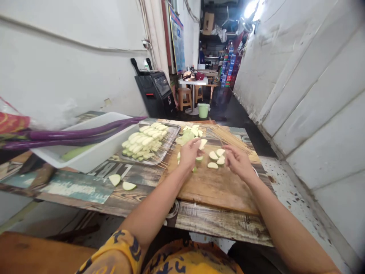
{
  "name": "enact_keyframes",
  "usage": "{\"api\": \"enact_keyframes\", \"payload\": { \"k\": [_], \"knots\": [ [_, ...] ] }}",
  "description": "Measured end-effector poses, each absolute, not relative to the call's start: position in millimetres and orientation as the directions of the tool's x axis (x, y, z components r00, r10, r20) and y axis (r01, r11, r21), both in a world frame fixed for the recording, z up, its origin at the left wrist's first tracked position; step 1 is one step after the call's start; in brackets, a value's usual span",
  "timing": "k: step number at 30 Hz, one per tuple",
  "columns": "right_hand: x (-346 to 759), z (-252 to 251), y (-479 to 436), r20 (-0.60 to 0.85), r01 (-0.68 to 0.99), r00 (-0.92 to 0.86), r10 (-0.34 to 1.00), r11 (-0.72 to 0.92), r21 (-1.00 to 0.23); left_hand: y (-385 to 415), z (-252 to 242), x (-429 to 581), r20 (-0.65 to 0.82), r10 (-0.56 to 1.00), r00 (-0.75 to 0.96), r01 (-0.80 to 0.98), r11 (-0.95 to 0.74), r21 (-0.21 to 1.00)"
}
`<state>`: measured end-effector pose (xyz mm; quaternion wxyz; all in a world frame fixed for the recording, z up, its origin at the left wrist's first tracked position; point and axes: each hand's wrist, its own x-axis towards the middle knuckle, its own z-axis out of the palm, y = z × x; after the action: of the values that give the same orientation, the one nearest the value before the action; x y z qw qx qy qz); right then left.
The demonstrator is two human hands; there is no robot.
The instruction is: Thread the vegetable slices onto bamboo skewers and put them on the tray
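White walls flank a narrow room seen from the head camera, with a black machine against the left wall and a green bin farther back. Across the foreground stretches a wood-patterned worktop, bearing a wooden cutting board. Over the board, the left hand has its grip closed on a pale slice with its fingertips. To its right, the right hand has thumb and fingers drawn close together; whether its grip holds anything thin, I cannot tell. Between the hands, loose green-edged slices lie on the board. Beyond it rests a bundle of thin skewers. Left of the board, a metal tray carries stacked skewered slices. Farther left, long purple eggplants lie across a white tub. Two cut slices sit directly on the worktop, nearer the wearer.
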<state>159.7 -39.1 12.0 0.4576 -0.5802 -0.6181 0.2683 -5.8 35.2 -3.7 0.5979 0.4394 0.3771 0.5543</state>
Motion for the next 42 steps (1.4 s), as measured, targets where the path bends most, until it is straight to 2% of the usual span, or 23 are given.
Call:
{"api": "enact_keyframes", "payload": {
  "k": [3,6,11,16,24,38,42],
  "knots": [
    [148,14,-47,0.224,0.483,-0.002,0.975,0.197,-0.853,40,6,-14,-0.051,0.989,0.138,-0.560,0.120,0.820],
    [138,14,-51,0.249,0.501,0.011,0.968,0.210,-0.839,43,15,-22,-0.077,0.984,0.163,-0.680,0.169,0.714],
    [129,17,-57,0.244,0.558,-0.045,0.969,0.227,-0.798,50,20,-33,-0.140,0.981,0.134,-0.750,0.193,0.632],
    [124,14,-59,0.307,0.618,-0.097,0.947,0.299,-0.727,55,20,-39,-0.183,0.974,0.135,-0.775,0.219,0.593],
    [124,7,-57,0.330,0.629,-0.116,0.937,0.326,-0.706,54,24,-40,-0.211,0.974,0.088,-0.761,0.203,0.616],
    [123,6,-56,0.328,0.613,-0.093,0.940,0.314,-0.725,55,20,-39,-0.165,0.980,0.107,-0.733,0.190,0.654],
    [122,9,-58,0.312,0.609,-0.095,0.945,0.303,-0.734,53,22,-38,-0.140,0.987,0.076,-0.699,0.153,0.699]
  ]
}}
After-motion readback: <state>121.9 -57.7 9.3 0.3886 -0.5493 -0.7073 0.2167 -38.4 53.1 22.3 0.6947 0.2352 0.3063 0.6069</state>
